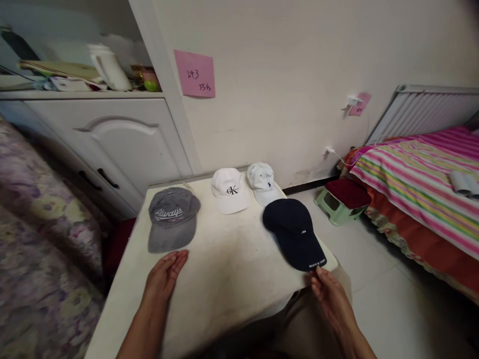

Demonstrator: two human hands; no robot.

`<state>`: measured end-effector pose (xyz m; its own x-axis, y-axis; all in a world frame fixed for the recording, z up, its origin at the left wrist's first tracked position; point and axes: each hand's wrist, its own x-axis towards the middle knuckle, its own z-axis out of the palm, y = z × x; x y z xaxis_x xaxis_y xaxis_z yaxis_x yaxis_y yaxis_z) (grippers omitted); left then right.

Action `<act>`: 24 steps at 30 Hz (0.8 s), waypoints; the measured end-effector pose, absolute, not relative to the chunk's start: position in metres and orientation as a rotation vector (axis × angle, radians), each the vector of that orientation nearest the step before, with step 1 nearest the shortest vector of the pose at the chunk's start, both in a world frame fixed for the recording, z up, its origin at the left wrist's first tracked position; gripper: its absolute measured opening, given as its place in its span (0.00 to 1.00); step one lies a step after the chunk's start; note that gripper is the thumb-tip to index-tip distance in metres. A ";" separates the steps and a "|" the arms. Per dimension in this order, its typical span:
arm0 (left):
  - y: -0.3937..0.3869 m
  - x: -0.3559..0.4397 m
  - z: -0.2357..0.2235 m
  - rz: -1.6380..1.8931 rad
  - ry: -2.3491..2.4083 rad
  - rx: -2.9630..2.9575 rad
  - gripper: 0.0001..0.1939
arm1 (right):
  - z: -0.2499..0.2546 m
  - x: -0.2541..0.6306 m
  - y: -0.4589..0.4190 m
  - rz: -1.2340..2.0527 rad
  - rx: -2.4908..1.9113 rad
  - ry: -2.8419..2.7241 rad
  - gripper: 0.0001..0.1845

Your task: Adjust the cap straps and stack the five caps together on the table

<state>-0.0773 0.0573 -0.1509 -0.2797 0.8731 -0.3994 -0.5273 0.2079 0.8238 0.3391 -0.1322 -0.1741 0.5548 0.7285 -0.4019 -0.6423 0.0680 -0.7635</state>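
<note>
A grey baseball cap [174, 217] with white "Always" lettering lies at the left of the table, its brim toward me. Just below that brim is my left hand [164, 274], fingers stretched out and holding nothing. At the right edge rests a dark navy cap [294, 232] with small white lettering on its brim. The fingertips of my right hand [331, 294] are at the tip of this brim and appear to pinch it. Toward the back sit a white cap [229, 189] with a black "CK" mark and a pale cap [263, 183] with a small dark logo.
The caps lie on a cream-covered table [224, 269] against the wall. Left are a floral curtain [48, 249] and a white cabinet [123, 134] with a white jug [110, 67] above. Right are a green stool [337, 207] and a bed with a striped cover [419, 164].
</note>
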 end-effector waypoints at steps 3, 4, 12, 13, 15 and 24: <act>0.055 -0.077 -0.150 1.429 1.205 0.399 0.09 | -0.165 0.328 -0.123 1.190 -0.974 0.024 0.19; 0.055 -0.077 -0.149 1.431 1.201 0.400 0.09 | -0.162 0.323 -0.119 1.229 -0.942 0.038 0.18; 0.037 -0.051 -0.147 1.315 1.167 0.410 0.09 | -0.162 0.271 -0.104 1.341 -0.908 0.033 0.22; 0.031 -0.042 -0.147 1.262 1.145 0.409 0.07 | -0.164 0.263 -0.107 1.359 -0.927 0.004 0.22; 0.020 -0.020 -0.145 1.160 1.084 0.389 0.05 | -0.168 0.246 -0.114 1.408 -0.964 -0.096 0.21; 0.016 0.012 -0.091 1.198 0.794 0.187 0.12 | -0.188 0.212 -0.123 1.704 -0.941 -0.561 0.25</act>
<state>0.0117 0.0164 -0.0910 0.1355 0.8826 -0.4501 -0.7583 0.3848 0.5263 0.2117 -0.1232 -0.1881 -0.1286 0.9408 -0.3136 -0.5705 -0.3288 -0.7526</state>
